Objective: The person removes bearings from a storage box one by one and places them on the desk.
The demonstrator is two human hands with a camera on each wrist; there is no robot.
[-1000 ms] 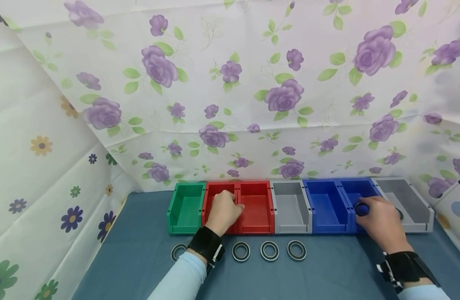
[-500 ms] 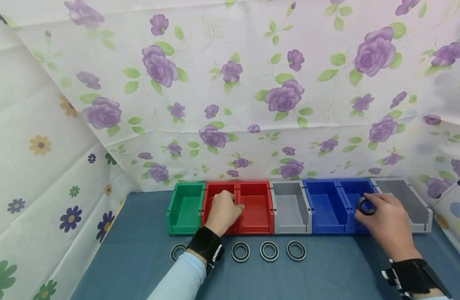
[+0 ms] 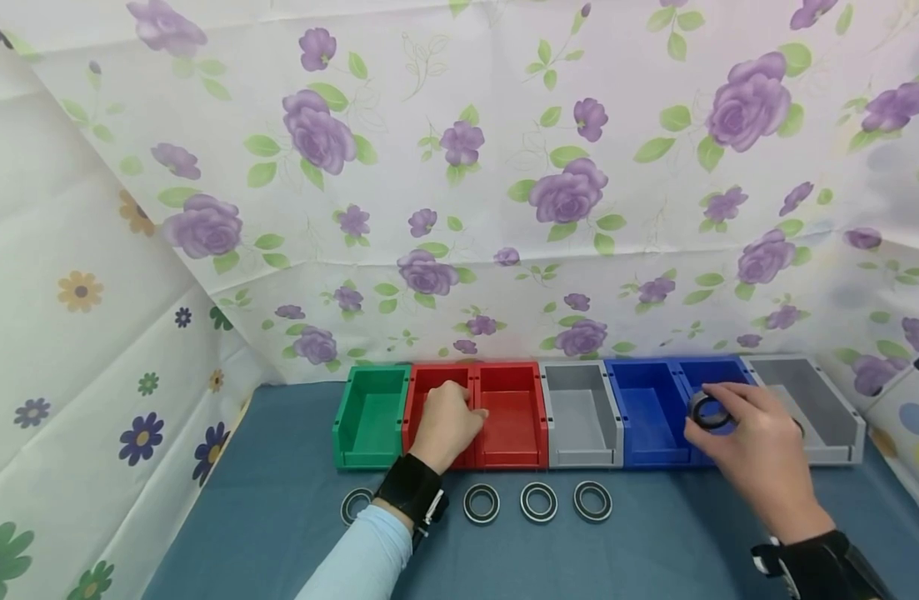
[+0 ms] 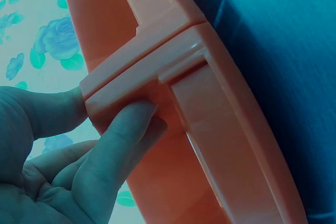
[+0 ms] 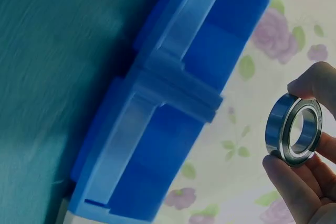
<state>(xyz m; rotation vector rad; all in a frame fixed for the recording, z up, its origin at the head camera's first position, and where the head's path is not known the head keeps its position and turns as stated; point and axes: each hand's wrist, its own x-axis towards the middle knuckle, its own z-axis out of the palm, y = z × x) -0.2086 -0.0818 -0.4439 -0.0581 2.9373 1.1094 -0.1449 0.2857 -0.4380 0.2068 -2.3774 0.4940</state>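
My right hand (image 3: 762, 458) pinches a ball bearing (image 5: 294, 129) at its rim between thumb and fingers. In the head view this bearing overlaps the right blue bin (image 3: 710, 372); the right wrist view shows it tilted, its bore facing partly sideways. My left hand (image 3: 447, 425) grips the adjoining walls of the left red bin (image 3: 422, 379) and the right red bin (image 3: 510, 417). From the left wrist view, the thumb (image 4: 55, 111) is on one side of those walls and a finger (image 4: 118, 140) on the other.
Several bearings (image 3: 538, 502) lie in a row before the bins, one partly behind the left wrist. The row also has a green bin (image 3: 372, 417), a middle grey bin (image 3: 581, 412), a left blue bin (image 3: 650, 412) and a right grey bin (image 3: 819, 400). Floral cloth (image 3: 459, 208) hangs behind.
My right hand has shifted slightly right, then back left, with the bearing in its fingers, and the bearing has tilted. The left hand has stayed at the red bins.
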